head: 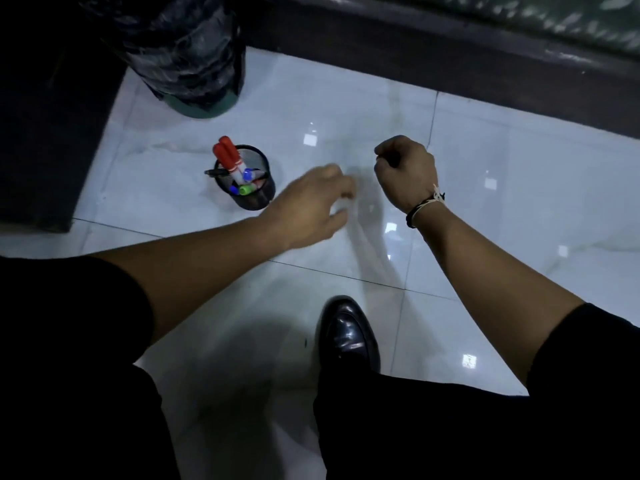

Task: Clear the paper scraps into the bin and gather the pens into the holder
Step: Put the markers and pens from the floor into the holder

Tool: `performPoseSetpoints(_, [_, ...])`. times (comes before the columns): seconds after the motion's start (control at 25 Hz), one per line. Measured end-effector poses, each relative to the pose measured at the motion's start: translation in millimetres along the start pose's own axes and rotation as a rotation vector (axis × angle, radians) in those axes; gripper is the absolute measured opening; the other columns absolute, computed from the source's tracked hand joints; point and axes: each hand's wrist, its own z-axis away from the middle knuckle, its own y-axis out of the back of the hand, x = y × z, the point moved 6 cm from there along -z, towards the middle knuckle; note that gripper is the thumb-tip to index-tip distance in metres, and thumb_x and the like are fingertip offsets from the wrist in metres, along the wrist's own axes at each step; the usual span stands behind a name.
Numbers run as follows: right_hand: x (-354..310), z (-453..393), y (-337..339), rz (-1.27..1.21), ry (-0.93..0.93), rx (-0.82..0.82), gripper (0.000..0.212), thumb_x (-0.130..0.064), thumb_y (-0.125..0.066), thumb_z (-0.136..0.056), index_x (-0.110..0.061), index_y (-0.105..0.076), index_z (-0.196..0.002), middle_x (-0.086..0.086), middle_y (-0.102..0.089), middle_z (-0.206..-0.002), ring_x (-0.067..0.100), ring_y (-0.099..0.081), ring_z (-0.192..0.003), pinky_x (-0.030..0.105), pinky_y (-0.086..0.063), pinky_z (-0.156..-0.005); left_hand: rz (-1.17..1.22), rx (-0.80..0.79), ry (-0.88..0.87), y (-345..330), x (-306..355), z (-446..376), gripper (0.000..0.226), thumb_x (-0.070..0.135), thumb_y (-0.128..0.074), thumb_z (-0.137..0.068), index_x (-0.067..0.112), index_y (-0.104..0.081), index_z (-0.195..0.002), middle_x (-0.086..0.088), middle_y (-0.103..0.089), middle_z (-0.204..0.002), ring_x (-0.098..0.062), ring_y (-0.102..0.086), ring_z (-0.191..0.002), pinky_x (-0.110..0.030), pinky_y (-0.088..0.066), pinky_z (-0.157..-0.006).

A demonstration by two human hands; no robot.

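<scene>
A black mesh pen holder (258,197) stands on the white tiled floor, with several markers in it, two of them red-capped (227,155). A bin lined with a black plastic bag (192,53) stands behind it at the upper left. My left hand (311,206) hovers just right of the holder, blurred, fingers loosely curled and apart, holding nothing I can see. My right hand (405,171) is further right, closed in a fist above the floor; whether anything is inside the fist is hidden. No paper scraps or loose pens show on the floor.
A dark cabinet or wall base (52,133) borders the floor on the left, and a dark skirting (450,64) runs along the back. My black shoe (348,332) rests on the tiles in front of me, with dark trouser legs at the bottom.
</scene>
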Motion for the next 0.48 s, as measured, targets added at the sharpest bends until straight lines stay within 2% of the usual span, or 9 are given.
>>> performPoseSetpoints(0.12, [46.2, 0.3, 13.0, -0.016, -0.146, 0.009, 0.03, -0.011, -0.054, -0.085, -0.017, -0.073, -0.108, -0.006, -0.071, -0.099, 0.01, -0.061, -0.09, 0.01, -0.04, -0.066, -0.007, -0.392, 0.019, -65.9, -2.9, 6.5, 0.039, 0.03, -0.073, -0.091, 0.017, -0.065, -0.127, -0.008, -0.06, -0.116, -0.026, -0.058, -0.108, -0.037, -0.05, -0.092])
performPoseSetpoints(0.2, [65.3, 3.8, 11.6, -0.035, -0.201, 0.002, 0.029, -0.012, -0.055, -0.085, -0.019, -0.073, -0.107, -0.008, -0.069, -0.094, 0.012, -0.063, -0.09, 0.011, -0.041, -0.067, -0.045, -0.54, -0.015, -93.1, -7.5, 16.9, 0.05, 0.037, -0.075, -0.089, 0.02, -0.063, -0.134, -0.007, -0.057, -0.12, -0.025, -0.055, -0.111, -0.034, -0.046, -0.094])
performPoseSetpoints(0.28, [78.2, 4.7, 10.0, -0.042, -0.219, 0.006, 0.028, -0.013, -0.057, -0.084, -0.019, -0.073, -0.106, -0.007, -0.069, -0.093, 0.013, -0.063, -0.092, 0.017, -0.043, -0.074, -0.071, -0.534, -0.083, -108.7, -12.7, 20.6, 0.051, 0.039, -0.077, -0.087, 0.021, -0.065, -0.134, -0.008, -0.057, -0.116, -0.027, -0.055, -0.104, -0.037, -0.048, -0.09])
performPoseSetpoints(0.36, [85.5, 2.0, 9.4, -0.05, -0.224, 0.015, 0.026, -0.014, -0.059, -0.084, -0.019, -0.073, -0.106, -0.006, -0.07, -0.096, 0.013, -0.062, -0.092, 0.019, -0.043, -0.079, -0.095, -0.448, -0.13, -116.8, -17.2, 21.0, 0.045, 0.038, -0.077, -0.086, 0.021, -0.071, -0.127, -0.008, -0.059, -0.106, -0.029, -0.057, -0.095, -0.039, -0.05, -0.083])
performPoseSetpoints(0.48, [90.6, -9.4, 10.3, -0.076, -0.249, 0.045, 0.025, -0.016, -0.06, -0.085, -0.02, -0.073, -0.105, -0.007, -0.068, -0.095, 0.012, -0.061, -0.092, 0.02, -0.043, -0.078, -0.094, -0.296, -0.184, -122.7, -14.9, 15.1, 0.022, 0.031, -0.078, -0.087, 0.021, -0.08, -0.106, -0.003, -0.064, -0.092, -0.025, -0.061, -0.083, -0.031, -0.047, -0.072])
